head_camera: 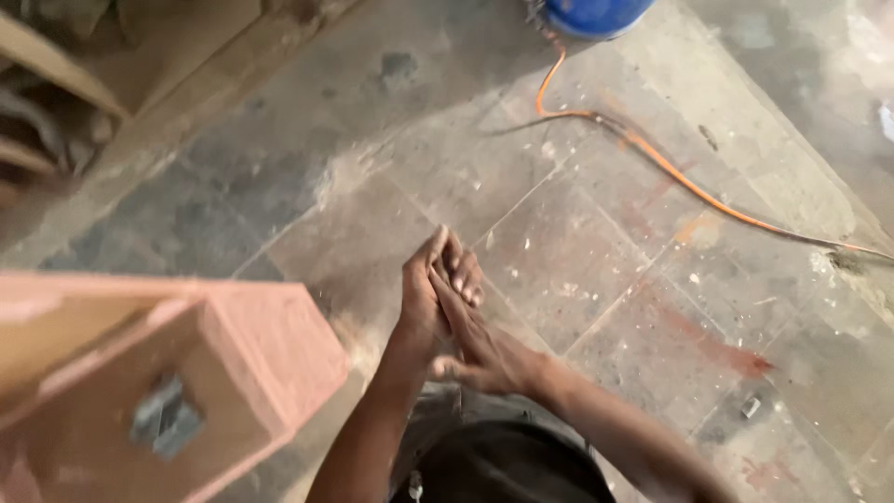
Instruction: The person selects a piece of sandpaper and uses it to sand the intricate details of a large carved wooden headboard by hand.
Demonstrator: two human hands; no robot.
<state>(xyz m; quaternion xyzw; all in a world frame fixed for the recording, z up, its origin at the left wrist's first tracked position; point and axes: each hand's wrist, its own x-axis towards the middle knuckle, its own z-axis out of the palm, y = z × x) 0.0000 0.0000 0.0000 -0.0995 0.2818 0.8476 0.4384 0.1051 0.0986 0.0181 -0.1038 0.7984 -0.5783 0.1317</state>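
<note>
Both hands together over the floor (596,242), nothing visible in either. Left hand (424,298) and right hand (475,340) pressed palm to palm, fingers flat and extended forward, right crossing under the left near the wrist; reads as rubbing or dusting off, can't confirm. Pink wooden box (233,373) sits just left of the forearms, metal plate (166,419) on its face, not touched. Orange hose (670,172) trails across the tiles from a blue tank (596,14) at the top edge, well apart from the hands.

Left hand (421,298) pressed against right hand (484,349), palms together, fingers (463,270) extended.
</note>
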